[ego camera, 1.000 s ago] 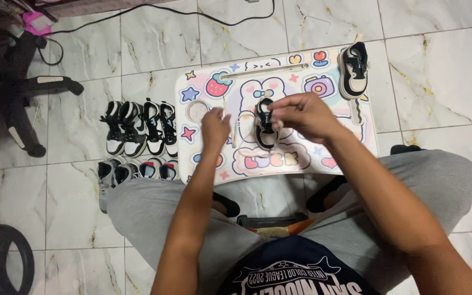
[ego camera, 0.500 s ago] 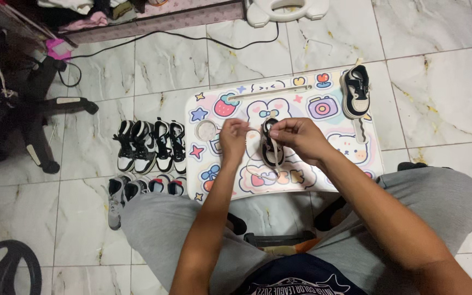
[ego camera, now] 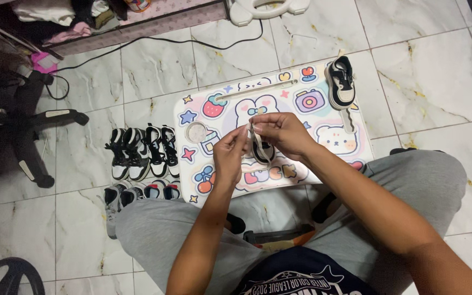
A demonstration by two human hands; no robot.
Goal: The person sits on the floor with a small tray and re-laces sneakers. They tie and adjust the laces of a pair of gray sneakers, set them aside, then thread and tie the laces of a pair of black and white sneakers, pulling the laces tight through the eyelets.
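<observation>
The marble tile floor (ego camera: 422,71) is filling the view, and a person in grey trousers is sitting on it. A small lap desk (ego camera: 301,164) with cartoon pictures is standing in front of the knees. On the floor just beside the desk's left edge, two rows of small black and white shoes (ego camera: 140,153) are lying. One more small shoe (ego camera: 340,82) is resting at the far right corner of the desk.

Both hands are working above the middle of the desk. The right hand (ego camera: 282,134) is closing its fingers on a white lace (ego camera: 251,131), and the left hand (ego camera: 229,155) is pinching the same lace from the other side. Under them a small black shoe (ego camera: 262,150) is sitting, partly hidden. A black chair base (ego camera: 23,142) is standing at the left of the room.
</observation>
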